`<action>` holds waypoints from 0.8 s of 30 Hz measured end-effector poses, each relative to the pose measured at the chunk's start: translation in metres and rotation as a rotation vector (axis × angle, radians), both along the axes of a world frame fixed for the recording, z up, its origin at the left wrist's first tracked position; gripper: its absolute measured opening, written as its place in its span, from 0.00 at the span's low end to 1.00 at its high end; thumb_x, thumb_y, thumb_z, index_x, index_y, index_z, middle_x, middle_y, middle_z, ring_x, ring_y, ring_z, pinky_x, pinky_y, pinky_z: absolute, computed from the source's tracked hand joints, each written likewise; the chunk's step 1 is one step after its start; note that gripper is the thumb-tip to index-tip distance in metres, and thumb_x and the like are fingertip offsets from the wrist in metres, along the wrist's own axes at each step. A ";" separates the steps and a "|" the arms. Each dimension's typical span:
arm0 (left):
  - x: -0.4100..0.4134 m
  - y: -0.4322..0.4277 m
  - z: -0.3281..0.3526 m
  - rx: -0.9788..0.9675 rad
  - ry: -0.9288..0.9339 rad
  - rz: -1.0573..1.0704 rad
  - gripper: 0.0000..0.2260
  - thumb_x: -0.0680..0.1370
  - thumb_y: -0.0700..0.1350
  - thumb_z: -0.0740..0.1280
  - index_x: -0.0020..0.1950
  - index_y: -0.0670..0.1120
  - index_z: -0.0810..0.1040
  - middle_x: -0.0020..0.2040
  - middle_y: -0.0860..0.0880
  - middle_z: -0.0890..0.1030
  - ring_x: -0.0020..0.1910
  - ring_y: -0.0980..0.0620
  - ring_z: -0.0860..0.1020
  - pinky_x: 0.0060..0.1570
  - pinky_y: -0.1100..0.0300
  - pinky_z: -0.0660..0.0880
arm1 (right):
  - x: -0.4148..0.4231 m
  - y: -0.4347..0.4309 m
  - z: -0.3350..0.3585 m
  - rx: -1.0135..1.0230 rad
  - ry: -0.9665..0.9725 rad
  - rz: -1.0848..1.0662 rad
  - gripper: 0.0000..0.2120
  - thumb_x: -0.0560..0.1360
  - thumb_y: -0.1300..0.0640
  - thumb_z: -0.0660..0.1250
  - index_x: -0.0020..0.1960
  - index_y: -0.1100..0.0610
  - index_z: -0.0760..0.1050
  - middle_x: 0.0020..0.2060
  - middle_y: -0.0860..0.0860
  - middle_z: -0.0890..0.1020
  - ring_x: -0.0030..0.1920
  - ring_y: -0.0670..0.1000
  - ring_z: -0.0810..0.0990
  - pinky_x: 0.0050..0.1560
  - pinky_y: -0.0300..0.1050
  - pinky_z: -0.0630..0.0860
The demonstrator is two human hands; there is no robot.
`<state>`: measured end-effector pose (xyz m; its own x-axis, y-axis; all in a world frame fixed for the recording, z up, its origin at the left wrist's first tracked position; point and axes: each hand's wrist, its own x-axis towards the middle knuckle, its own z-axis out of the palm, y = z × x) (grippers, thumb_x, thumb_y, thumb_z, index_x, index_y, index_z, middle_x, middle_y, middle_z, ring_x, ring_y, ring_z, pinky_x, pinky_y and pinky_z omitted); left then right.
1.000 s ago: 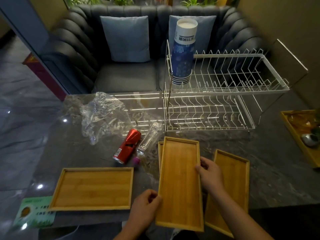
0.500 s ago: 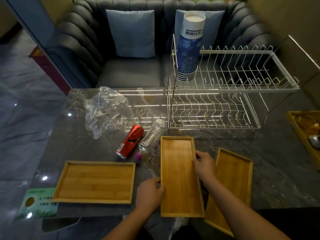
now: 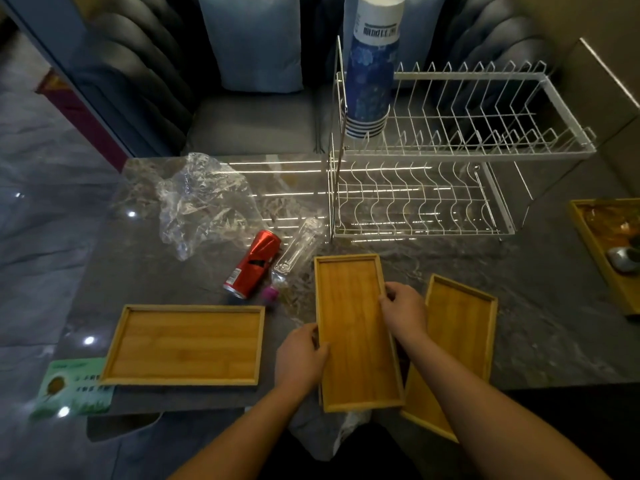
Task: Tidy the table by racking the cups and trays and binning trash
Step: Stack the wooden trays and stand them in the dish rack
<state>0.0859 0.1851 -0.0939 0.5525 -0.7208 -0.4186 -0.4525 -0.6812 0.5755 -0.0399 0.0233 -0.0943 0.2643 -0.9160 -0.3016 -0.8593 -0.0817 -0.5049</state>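
both hands grip one tray (image 3: 356, 334) by its long sides, the left hand (image 3: 301, 358) on one edge and the right hand (image 3: 403, 311) on the other, likely so it lifts flat. the tray is in front of the rack (image 3: 467, 155), over the desk (image 3: 536, 306). the cups (image 3: 372, 71) already stand in the rack's top end. a can (image 3: 252, 263), a bottle (image 3: 298, 249) and crinkly plastic (image 3: 204, 202) lie beside the rack's cup end. nothing seems to block the way there.
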 end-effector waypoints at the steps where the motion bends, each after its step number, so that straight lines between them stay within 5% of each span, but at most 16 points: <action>1: 0.001 -0.002 -0.001 0.012 0.019 -0.001 0.10 0.76 0.52 0.67 0.56 0.53 0.78 0.47 0.53 0.82 0.44 0.55 0.79 0.43 0.58 0.74 | 0.000 -0.001 0.000 0.000 -0.004 0.001 0.10 0.78 0.54 0.64 0.56 0.53 0.81 0.49 0.51 0.83 0.48 0.53 0.80 0.49 0.53 0.79; 11: 0.007 -0.010 -0.015 0.031 0.074 -0.002 0.11 0.76 0.51 0.67 0.57 0.51 0.81 0.49 0.51 0.83 0.46 0.53 0.80 0.48 0.53 0.79 | -0.023 0.016 -0.007 0.121 0.073 0.051 0.17 0.79 0.47 0.65 0.59 0.58 0.80 0.52 0.54 0.83 0.52 0.55 0.81 0.50 0.49 0.77; 15: 0.008 -0.012 -0.015 0.023 0.054 0.011 0.08 0.76 0.50 0.68 0.54 0.51 0.82 0.49 0.51 0.84 0.45 0.53 0.81 0.46 0.55 0.78 | -0.019 0.021 -0.011 0.125 0.054 -0.009 0.14 0.81 0.52 0.62 0.53 0.60 0.82 0.51 0.57 0.83 0.50 0.56 0.80 0.51 0.51 0.78; 19: 0.013 -0.012 -0.017 0.017 0.079 0.016 0.07 0.77 0.49 0.68 0.53 0.53 0.82 0.49 0.52 0.83 0.46 0.54 0.80 0.49 0.53 0.79 | -0.014 0.028 -0.012 0.130 0.083 -0.067 0.14 0.82 0.54 0.59 0.58 0.61 0.79 0.60 0.57 0.79 0.55 0.58 0.79 0.54 0.50 0.74; 24: 0.013 -0.010 -0.019 -0.017 0.099 0.018 0.05 0.76 0.47 0.68 0.49 0.54 0.82 0.45 0.53 0.84 0.42 0.57 0.81 0.48 0.51 0.80 | -0.018 0.027 -0.011 0.190 -0.010 -0.138 0.14 0.80 0.53 0.63 0.61 0.58 0.81 0.55 0.54 0.84 0.54 0.55 0.81 0.54 0.50 0.78</action>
<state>0.0986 0.1752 -0.1129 0.5222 -0.7182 -0.4599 -0.3802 -0.6788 0.6283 -0.0578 0.0502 -0.1051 0.1444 -0.8707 -0.4701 -0.8503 0.1337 -0.5090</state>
